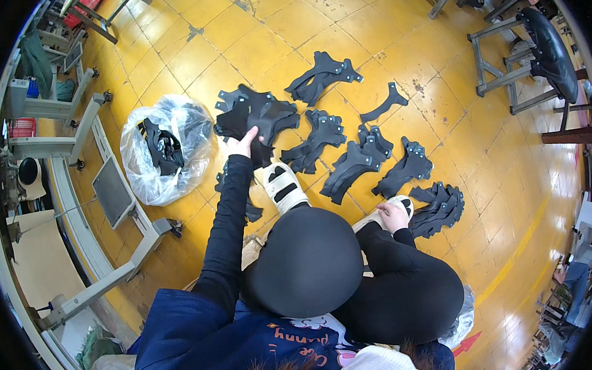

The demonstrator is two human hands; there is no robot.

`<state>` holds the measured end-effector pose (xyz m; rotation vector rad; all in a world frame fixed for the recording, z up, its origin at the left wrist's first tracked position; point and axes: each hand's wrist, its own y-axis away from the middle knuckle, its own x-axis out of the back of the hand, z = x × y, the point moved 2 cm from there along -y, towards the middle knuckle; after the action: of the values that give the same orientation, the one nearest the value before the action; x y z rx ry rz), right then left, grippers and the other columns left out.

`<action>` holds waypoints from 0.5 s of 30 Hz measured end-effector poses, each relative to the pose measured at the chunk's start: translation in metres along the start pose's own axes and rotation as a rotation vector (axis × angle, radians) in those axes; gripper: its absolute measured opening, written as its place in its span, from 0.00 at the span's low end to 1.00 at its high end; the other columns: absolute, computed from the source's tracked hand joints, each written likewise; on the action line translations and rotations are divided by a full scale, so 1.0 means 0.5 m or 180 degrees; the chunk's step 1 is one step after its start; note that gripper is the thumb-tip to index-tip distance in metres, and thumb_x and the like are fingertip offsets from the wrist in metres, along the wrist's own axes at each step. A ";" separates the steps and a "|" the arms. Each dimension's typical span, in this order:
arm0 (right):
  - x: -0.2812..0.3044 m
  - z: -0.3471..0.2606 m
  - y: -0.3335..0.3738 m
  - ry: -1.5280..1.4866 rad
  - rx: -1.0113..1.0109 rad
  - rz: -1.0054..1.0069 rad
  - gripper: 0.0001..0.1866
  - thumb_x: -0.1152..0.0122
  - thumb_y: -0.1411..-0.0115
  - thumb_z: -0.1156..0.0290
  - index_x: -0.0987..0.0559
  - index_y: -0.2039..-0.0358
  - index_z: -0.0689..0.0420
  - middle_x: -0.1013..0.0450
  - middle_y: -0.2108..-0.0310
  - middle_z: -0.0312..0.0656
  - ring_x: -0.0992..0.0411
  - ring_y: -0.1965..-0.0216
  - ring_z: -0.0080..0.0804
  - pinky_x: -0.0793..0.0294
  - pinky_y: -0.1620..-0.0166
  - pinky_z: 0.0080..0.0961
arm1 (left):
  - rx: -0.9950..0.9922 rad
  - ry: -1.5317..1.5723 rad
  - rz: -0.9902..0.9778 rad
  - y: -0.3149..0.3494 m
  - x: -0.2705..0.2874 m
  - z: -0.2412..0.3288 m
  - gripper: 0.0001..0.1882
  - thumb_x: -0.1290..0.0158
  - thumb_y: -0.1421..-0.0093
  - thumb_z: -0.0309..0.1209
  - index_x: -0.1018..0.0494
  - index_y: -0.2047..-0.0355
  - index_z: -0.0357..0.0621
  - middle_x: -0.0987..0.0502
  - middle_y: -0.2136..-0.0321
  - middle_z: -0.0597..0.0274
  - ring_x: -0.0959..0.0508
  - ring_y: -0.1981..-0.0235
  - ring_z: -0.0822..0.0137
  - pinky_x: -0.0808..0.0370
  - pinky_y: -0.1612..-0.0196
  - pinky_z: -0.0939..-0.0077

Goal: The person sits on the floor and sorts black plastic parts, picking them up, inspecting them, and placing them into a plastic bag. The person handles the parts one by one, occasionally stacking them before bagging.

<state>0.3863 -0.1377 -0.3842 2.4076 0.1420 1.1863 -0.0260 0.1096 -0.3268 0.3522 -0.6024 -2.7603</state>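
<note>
My left hand (243, 144) reaches out to a pile of black cut pieces (271, 108) on the floor. Its thumb lies over the lower edge of a dark piece (261, 152), with the fingers mostly hidden behind it. Low beside my right knee, over a cream sandal (405, 204), is my right hand (393, 215). Its fingers are curled together, and whatever may be in them does not show. Around my feet lie several more fanned stacks of Y-shaped black pieces (356, 164), with pale marks at their ends. One single piece (384, 103) lies apart, farther right.
A clear plastic bag (162, 152) with black pieces inside stands on the yellow tiled floor (187, 63) at the left. Metal machine frames with a pedal (113, 193) run along the left side. A stool with a black seat (549, 57) stands at the far right.
</note>
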 end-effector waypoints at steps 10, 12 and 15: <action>-0.006 -0.011 0.013 0.0395 -0.0417 0.0499 0.08 0.46 0.46 0.63 0.19 0.69 0.45 0.23 0.69 0.39 0.25 0.64 0.38 0.28 0.60 0.35 | 0.0722 0.0001 0.0567 0.016 0.086 -0.111 0.14 0.39 0.53 0.23 0.29 0.67 0.30 0.23 0.72 0.52 0.23 0.82 0.61 0.25 0.78 0.70; -0.017 -0.040 -0.009 0.0419 -0.0199 0.0250 0.09 0.47 0.45 0.62 0.20 0.67 0.47 0.23 0.68 0.40 0.25 0.64 0.40 0.28 0.60 0.36 | 0.0448 -0.0161 0.0703 0.050 0.099 -0.075 0.15 0.39 0.52 0.22 0.30 0.65 0.29 0.24 0.73 0.52 0.23 0.81 0.62 0.25 0.77 0.71; 0.001 -0.066 -0.021 0.0021 -0.0415 -0.0409 0.11 0.48 0.43 0.62 0.21 0.63 0.50 0.23 0.64 0.42 0.25 0.61 0.40 0.28 0.55 0.34 | 0.0378 -0.0093 0.0009 0.084 0.038 -0.064 0.14 0.40 0.51 0.22 0.29 0.64 0.31 0.23 0.70 0.54 0.23 0.78 0.64 0.25 0.74 0.73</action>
<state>0.3620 -0.1167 -0.3707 2.2465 0.2115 1.1104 -0.0243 0.0552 -0.3400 0.3371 -0.7759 -2.7382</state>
